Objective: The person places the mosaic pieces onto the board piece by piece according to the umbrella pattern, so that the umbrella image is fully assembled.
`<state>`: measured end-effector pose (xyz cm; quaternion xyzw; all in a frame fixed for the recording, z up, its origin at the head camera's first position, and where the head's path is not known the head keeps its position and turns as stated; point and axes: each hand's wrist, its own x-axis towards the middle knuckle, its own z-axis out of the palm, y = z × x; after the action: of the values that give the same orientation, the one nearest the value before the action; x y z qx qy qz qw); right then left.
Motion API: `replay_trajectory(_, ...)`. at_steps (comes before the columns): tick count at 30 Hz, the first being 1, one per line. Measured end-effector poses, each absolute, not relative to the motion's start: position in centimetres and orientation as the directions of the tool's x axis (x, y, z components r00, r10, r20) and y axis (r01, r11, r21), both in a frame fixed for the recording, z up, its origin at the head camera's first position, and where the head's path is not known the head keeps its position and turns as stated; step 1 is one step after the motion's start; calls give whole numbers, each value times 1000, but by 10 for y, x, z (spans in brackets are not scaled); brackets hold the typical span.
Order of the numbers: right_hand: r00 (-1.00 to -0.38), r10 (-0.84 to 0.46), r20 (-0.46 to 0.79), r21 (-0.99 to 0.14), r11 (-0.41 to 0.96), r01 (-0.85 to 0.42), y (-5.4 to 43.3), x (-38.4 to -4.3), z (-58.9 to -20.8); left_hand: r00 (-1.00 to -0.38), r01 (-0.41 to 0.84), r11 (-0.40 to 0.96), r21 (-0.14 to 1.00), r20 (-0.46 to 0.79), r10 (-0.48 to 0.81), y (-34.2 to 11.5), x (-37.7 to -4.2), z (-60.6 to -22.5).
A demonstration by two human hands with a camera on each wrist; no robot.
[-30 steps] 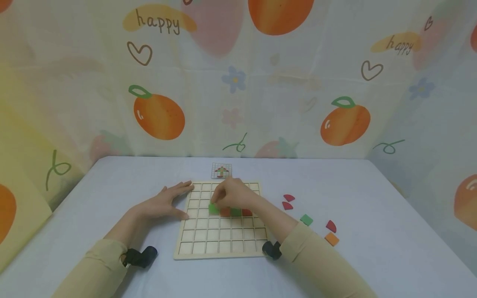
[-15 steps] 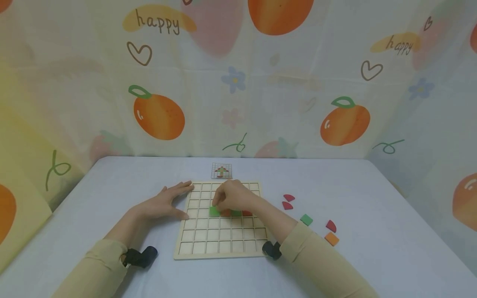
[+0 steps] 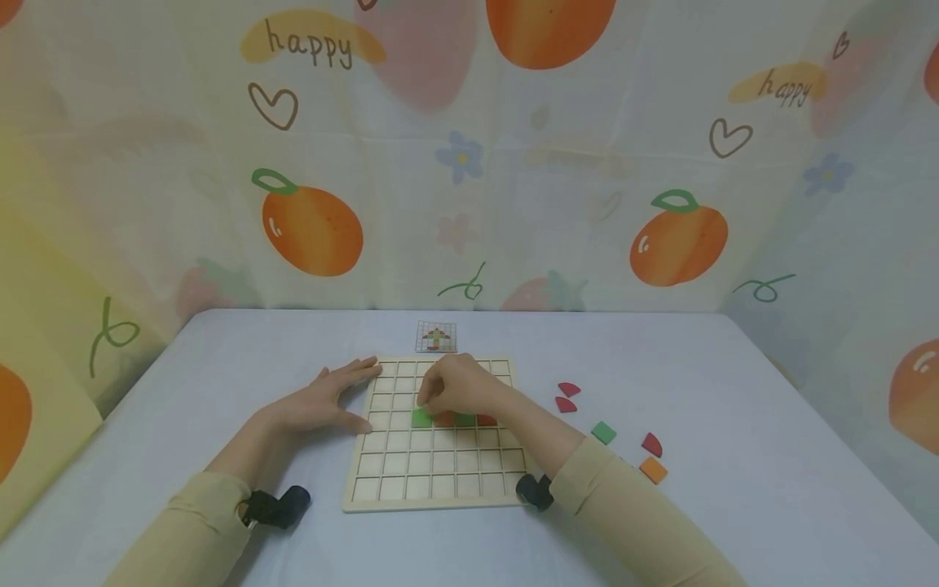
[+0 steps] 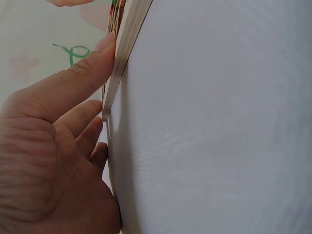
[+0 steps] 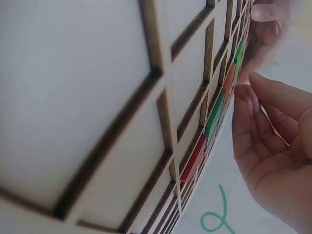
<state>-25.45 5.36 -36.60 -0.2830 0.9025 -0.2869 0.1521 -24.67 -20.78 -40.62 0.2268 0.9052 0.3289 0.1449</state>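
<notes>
A pale wooden grid board [image 3: 418, 465] lies on the table, one row holding a green square tile [image 3: 421, 418], an orange tile [image 3: 443, 420], another green tile [image 3: 465, 420] and a red piece [image 3: 487, 419]. Thumb and forefinger of my right hand [image 3: 462, 385] pinch at the far edge of the leftmost green tile, which lies flat or nearly so in its cell. A thin orange-red sliver [image 5: 276, 130] shows between the right fingers in the right wrist view. My left hand [image 3: 315, 399] is spread, thumb and fingertips touching the board's left edge.
Beyond the board lies a small card [image 3: 436, 336] with a gridded coloured figure. To its right on the white table [image 3: 734, 391] are several red quarter-round pieces [image 3: 566, 404], a green square [image 3: 604, 433] and an orange square [image 3: 653, 470]. A patterned cloth [image 3: 543, 204] hangs behind.
The leftmost green tile, tilted and raised a second ago, has settled lower into its cell. The right fingertips shifted slightly with it; the left hand has kept its place.
</notes>
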Motion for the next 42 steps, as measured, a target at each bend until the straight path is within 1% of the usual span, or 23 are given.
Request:
replay_trajectory(9,-809,-580,-101,-647,656,-389,66,-260,-361,-859,307,685,660,-117,498,-208,-246,-407)
replay_trajectory(19,-830,-553,-76,-604,688,-403,94,-270,-351,-862,309,698,646,-120,493,-208,-248,-410)
replay_trajectory(27,-870,-482,-105,-593,732,-334,116,-277,-345,-862,306,700,645,-124,492,-206,-247,-409)
replay_trajectory(42,-906,-400,-137,-601,761,-245,175,-291,-338,-863,302,698,650,-124,489,-206,-248,-408)
